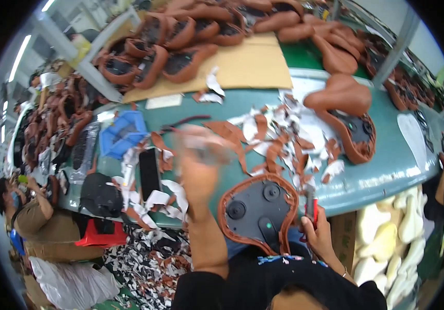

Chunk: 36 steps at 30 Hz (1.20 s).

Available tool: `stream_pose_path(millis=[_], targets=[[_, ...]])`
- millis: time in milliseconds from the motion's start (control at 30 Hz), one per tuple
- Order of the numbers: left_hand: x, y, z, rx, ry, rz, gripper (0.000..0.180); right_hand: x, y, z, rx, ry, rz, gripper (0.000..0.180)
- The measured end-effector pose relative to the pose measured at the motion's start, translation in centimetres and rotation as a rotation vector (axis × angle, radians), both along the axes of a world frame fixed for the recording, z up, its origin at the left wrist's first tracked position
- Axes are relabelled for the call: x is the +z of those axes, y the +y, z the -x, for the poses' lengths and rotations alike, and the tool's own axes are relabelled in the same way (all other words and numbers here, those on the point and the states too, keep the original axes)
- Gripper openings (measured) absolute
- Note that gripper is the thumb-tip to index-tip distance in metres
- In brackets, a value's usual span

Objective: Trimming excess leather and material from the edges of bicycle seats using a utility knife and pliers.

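A bicycle saddle [251, 214] leans upside down against the table's front edge by my body, its black base facing up and brown covering folded round the rim. To its right, my right hand [317, 232] is closed round a red-handled hand tool [312, 206] with a greyish tip; its exact kind is unclear. Out over the table, my left hand [201, 147] is smeared by motion, so its fingers and anything in them cannot be made out. Brown and white trimmed scraps [273, 150] lie just beyond the saddle. A dark-red-handled tool [185, 122] lies behind my left hand.
Two brown saddles [354, 129] rest at the right, and more are piled on cardboard [253, 64] at the back. A blue tray [123, 134] and a black phone [150, 170] lie left. Pale saddle pads [387, 240] fill a box at lower right. A co-worker [43, 212] sits left.
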<state>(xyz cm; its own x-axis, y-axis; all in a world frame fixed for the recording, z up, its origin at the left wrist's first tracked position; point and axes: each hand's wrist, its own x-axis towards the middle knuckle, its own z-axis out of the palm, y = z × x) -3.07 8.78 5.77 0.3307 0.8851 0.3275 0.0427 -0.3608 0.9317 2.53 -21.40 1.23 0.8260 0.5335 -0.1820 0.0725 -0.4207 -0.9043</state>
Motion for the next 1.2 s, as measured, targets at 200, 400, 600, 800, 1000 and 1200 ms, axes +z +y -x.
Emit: stream_pose_path(millis=[200, 400, 600, 800, 1000, 1200], targets=[[-6.9, 4.3, -0.1, -0.752, 0.711, 0.049, 0.037, 1.9, 5.2, -6.1, 0.037, -0.083, -0.162, 0.034], [3.4, 10.5, -6.0, -0.356, 0.034, 0.469, 0.029, 6.2, 7.8, -15.8, -0.166, -0.679, -0.282, 0.032], [0.2, 1.0, -9.1, -1.795, 0.431, -0.641, 0.046, 8.0, 8.6, -31.0, -0.218, -0.899, -0.168, 0.032], [-6.7, 2.4, -19.4, -0.668, 0.423, -0.347, 0.066, 6.7, 1.4, -42.4, -0.513, -0.778, 0.290, 0.032], [-9.4, -7.1, -20.1, -0.800, 0.639, -0.633, 0.077, 5.3, -2.0, -43.6, -0.278, -0.075, -0.109, 0.029], [-7.8, -18.2, -9.2, -1.406, 0.465, -0.426, 0.052, 6.6, 0.3, -32.5, -0.229, 0.176, -0.262, 0.031]])
